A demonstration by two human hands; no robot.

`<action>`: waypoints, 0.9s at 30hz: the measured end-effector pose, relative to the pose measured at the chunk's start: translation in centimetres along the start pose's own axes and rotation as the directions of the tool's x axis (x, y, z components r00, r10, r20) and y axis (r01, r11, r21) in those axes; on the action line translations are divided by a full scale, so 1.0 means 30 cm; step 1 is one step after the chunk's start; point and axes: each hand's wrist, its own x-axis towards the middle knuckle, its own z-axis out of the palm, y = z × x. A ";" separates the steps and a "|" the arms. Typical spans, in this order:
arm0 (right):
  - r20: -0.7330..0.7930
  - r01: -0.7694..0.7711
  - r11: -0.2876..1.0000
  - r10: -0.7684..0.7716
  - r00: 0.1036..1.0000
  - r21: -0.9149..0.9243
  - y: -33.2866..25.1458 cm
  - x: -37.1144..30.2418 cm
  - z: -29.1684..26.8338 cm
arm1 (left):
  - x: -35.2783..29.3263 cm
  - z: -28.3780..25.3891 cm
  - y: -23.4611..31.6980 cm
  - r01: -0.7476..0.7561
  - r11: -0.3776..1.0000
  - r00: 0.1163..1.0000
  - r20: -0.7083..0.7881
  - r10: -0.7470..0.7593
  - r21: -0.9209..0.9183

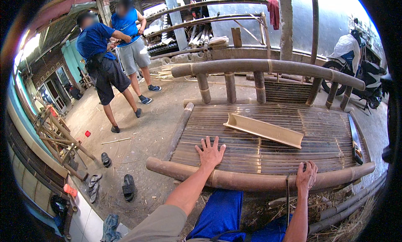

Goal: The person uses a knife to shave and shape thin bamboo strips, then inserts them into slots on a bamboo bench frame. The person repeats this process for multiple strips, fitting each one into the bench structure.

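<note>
My left hand (210, 152) lies flat with fingers spread on the slatted seat of a bamboo bench (201, 129). My right hand (307, 175) rests at the thick front rail (251, 180), its fingers bent inward; whether anything is inside them is hidden. Just left of it, a narrow dark strip (287, 191) hangs over the rail, its kind unclear. Beyond my hands, a split half of a bamboo pole (264, 131) sits slantwise on the slats, hollow side up. A handsaw (355, 137) lies along the seat's right end, its handle toward me.
Two people (102, 53) in blue shirts stand at the far left. The bench's backrest (268, 67) rises behind the seat. A motorbike (356, 70) is parked at right. Sandals (128, 187) and a wooden rack (63, 137) are on the left; bamboo poles (351, 204) lie at lower right.
</note>
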 end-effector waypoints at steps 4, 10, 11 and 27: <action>0.007 -0.006 1.000 0.006 1.000 -0.005 -0.008 -0.002 -0.006 | 0.001 0.006 -0.003 -0.003 1.000 1.000 -0.006 0.003 -0.011; -0.020 -0.004 1.000 0.004 1.000 -0.010 -0.008 -0.004 -0.002 | 0.001 0.001 0.000 0.007 1.000 1.000 0.001 -0.007 -0.028; -0.017 -0.005 1.000 0.005 1.000 -0.013 -0.005 -0.004 -0.001 | 0.000 -0.004 0.003 0.010 1.000 1.000 0.004 -0.010 -0.027; -0.013 0.006 1.000 -0.005 1.000 0.005 0.009 0.000 0.010 | -0.003 -0.023 0.014 0.033 0.999 0.998 0.052 -0.033 0.004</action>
